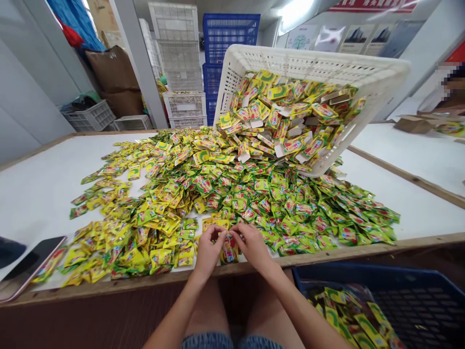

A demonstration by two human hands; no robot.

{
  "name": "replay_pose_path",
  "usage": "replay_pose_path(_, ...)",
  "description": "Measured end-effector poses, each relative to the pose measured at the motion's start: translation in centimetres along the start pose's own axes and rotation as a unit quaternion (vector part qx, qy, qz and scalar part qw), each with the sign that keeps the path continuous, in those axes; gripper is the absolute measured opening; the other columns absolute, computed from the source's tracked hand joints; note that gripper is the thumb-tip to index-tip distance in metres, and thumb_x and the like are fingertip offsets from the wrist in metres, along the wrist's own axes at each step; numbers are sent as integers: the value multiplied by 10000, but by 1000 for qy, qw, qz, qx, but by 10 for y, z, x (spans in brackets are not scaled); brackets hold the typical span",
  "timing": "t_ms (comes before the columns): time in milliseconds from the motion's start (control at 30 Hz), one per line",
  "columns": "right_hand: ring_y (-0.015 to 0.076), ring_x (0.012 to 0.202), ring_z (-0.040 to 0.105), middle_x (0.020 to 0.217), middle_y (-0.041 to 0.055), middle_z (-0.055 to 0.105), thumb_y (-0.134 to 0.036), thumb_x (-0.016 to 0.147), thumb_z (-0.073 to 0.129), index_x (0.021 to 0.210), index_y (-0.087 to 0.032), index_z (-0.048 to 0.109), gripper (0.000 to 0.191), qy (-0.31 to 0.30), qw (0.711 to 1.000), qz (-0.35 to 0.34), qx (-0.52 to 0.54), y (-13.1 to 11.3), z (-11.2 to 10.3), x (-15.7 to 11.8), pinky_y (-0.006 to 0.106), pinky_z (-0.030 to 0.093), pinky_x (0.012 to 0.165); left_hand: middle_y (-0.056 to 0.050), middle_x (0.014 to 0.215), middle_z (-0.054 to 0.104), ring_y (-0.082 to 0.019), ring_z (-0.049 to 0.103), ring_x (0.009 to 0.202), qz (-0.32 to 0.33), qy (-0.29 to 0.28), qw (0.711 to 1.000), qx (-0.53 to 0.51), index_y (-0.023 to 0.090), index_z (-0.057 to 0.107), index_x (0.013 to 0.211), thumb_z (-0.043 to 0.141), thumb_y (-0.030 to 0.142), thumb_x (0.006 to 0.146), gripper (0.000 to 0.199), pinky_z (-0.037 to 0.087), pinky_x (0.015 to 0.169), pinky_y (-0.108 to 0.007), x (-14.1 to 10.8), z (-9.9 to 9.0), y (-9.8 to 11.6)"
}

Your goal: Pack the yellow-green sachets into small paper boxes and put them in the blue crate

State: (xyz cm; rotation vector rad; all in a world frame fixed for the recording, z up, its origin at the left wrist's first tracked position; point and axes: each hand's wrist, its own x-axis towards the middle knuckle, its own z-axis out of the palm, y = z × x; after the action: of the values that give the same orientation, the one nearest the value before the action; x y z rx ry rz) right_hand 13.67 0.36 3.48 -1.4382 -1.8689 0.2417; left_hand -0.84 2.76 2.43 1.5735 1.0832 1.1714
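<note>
Close together at the table's front edge, my left hand (209, 247) and my right hand (251, 245) pinch the top of a small printed pack (229, 250). It is mostly red with green and yellow, and my fingers cover its upper edge; whether it is a box or a sachet I cannot tell. Just behind my fingertips lies a yellow pack (215, 222). Many green sachets (290, 208) are heaped to the right, and yellow sachets (145, 232) to the left. A white plastic basket (316, 58) tilts toward me, with small open-flapped cartons (286, 116) spilling out.
A phone (31, 264) lies at the table's left front corner, beside a dark object (10, 251). Below the edge at right stands a blue crate (410, 281) containing yellow-green cartons (359, 315). White crates (176, 53) and blue crates (230, 39) are stacked behind the table.
</note>
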Motion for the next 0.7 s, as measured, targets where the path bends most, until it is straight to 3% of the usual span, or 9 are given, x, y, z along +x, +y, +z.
replay_pose_path(333,162,666,550,719,7,626,-250,857,491,793,-210,571,111,-47,999,3,-8,5,-4,15,264,375,642,-3,712,577,-139,533,662,-10,2,1000,-3,168,576,783,521,320,814,165,418,625,-231,3,3,0)
replay_pose_path(600,179,805,594,878,40,644,-275,859,485,946,-214,595,153,-33,981,47,184,13,9,-11,283,461,715,-48,891,657,-190,588,895,40,-7,999,5,197,667,859,550,279,808,152,438,843,-313,-8,-5,-11)
replay_pose_path(700,179,803,599,907,41,643,-280,859,485,1002,-216,584,185,-24,970,81,227,8,18,-18,288,475,716,-58,931,657,-198,592,909,38,-15,999,10,200,670,872,560,276,802,151,449,846,-327,-11,-8,-11)
